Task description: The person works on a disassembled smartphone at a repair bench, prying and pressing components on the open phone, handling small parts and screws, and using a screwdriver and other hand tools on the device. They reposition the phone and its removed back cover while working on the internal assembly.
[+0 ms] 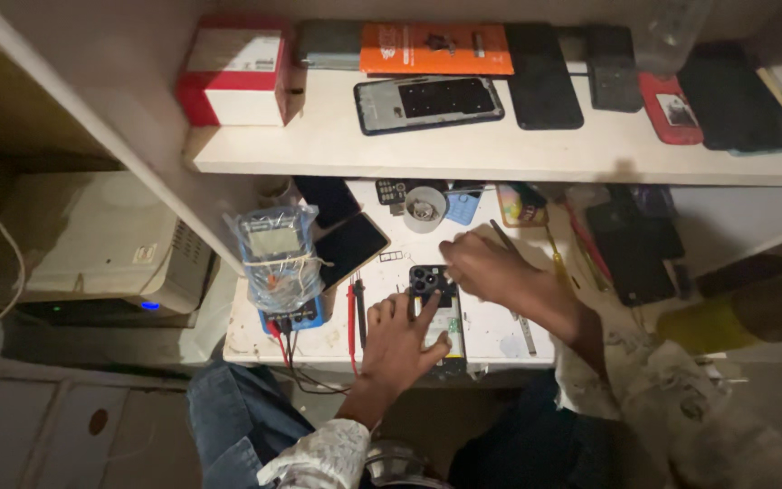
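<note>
— Start at the left: what's on the bench?

— A blue digital multimeter wrapped in clear plastic [278,258] leans at the left edge of the scuffed white worktop [500,330], its red and black probe leads [356,312] lying just beside it. A dark phone with a tan edge [348,248] lies near its upper corner.

— And the hands?

— The left hand [400,340] lies flat, fingers spread, pressing on the opened black smartphone with its back cover off [436,303], which sits at the front middle of the worktop. It pins rather than grips. The right hand [481,264] is curled over the phone's top end by the camera cluster, fingertips pinched narrow; whether something tiny is held there I cannot tell.

— So what stage would you call it?

— Work inside the open phone, I'd judge, at the upper board. Any next move there calls for a steady left hand and fine fingertip control.

— Further right?

— A thin grey metal tool [525,333] lies beside the phone, a roll of pale tape [424,208] behind.
</note>
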